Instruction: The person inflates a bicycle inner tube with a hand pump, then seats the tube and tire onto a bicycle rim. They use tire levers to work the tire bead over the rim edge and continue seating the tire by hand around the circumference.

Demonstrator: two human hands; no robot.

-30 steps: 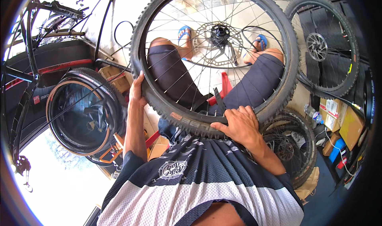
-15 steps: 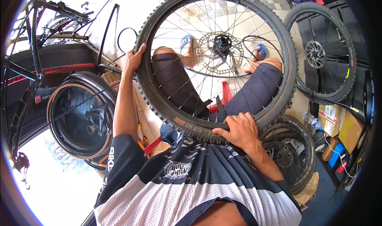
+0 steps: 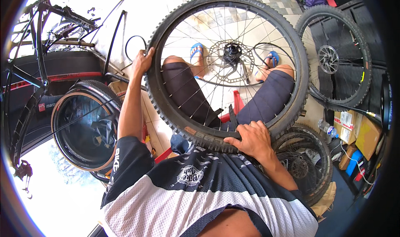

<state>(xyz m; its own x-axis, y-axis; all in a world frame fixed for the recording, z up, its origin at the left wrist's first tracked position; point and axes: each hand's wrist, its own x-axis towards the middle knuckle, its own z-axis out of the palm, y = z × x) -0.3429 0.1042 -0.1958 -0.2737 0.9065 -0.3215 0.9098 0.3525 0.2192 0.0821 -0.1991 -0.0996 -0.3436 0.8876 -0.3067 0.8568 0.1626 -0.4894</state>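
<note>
A bicycle wheel [image 3: 232, 50] with a knobby black tyre [image 3: 156, 93] is held in front of me, over my legs. Its hub and large disc rotor [image 3: 211, 66] face up toward me. At the tyre's left side my left hand [image 3: 142, 62] is closed around the tread, thumb up along the edge. My right hand [image 3: 253, 140] grips the near edge of the tyre, its thumb pointing left along the sidewall. The undersides of both grips are hidden. Through the spokes show my knees and my feet in blue flip-flops [image 3: 197, 50].
Another wheel [image 3: 328, 60] leans at the right, and more wheels [image 3: 298, 164] lie beside my right arm. On the left stand a black bike frame [image 3: 39, 49] and tan-walled tyres [image 3: 62, 149]. Cardboard boxes [image 3: 366, 137] and a plastic bottle [image 3: 327, 127] lie at the right.
The wheel sits slightly lower in the picture, and the whole view has shifted a little. Both hands keep their places on the tyre.
</note>
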